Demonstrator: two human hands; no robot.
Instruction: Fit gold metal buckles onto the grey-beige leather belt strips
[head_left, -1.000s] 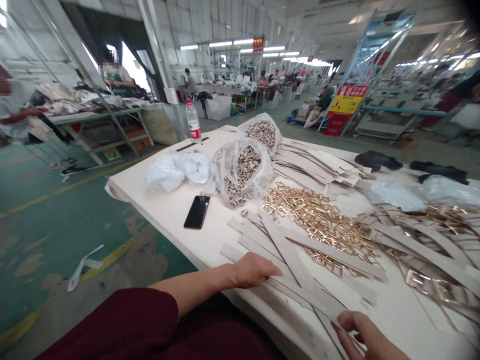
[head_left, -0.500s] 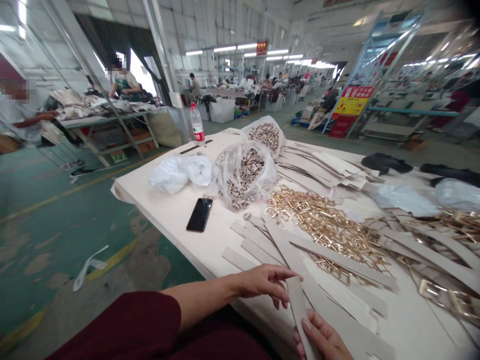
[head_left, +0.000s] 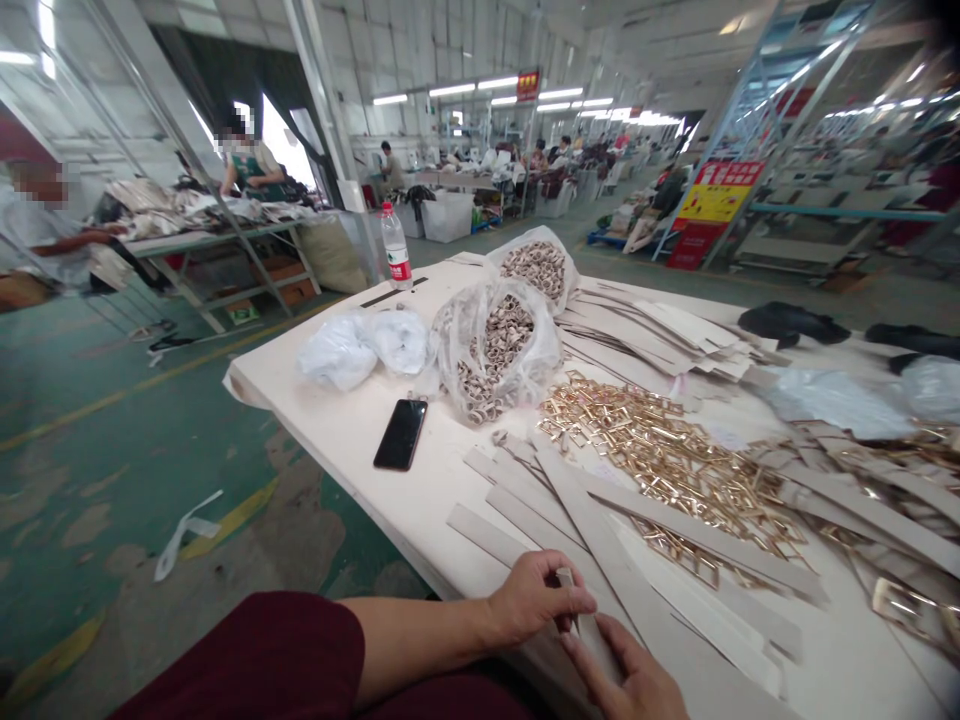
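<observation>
Close to the table's near edge, my left hand pinches the end of a beige strap, its tip poking up between thumb and fingers. Lower down, my right hand is closed around the same strap, its fingertips almost touching the left hand. Part of the strap is hidden by the fingers. Beyond the hands, more flat beige straps lie on the white table. A heap of gold rectangular buckles spreads behind them.
A black phone lies left of two clear bags of small beige loops. White plastic bags and a red-capped bottle stand farther back. Strap bundles and larger gold buckles are at right.
My left hand has closed from a loose, spread pose onto the strap's end and come down toward my right hand. The strap end now sits in its fingers. The view has shifted slightly.
</observation>
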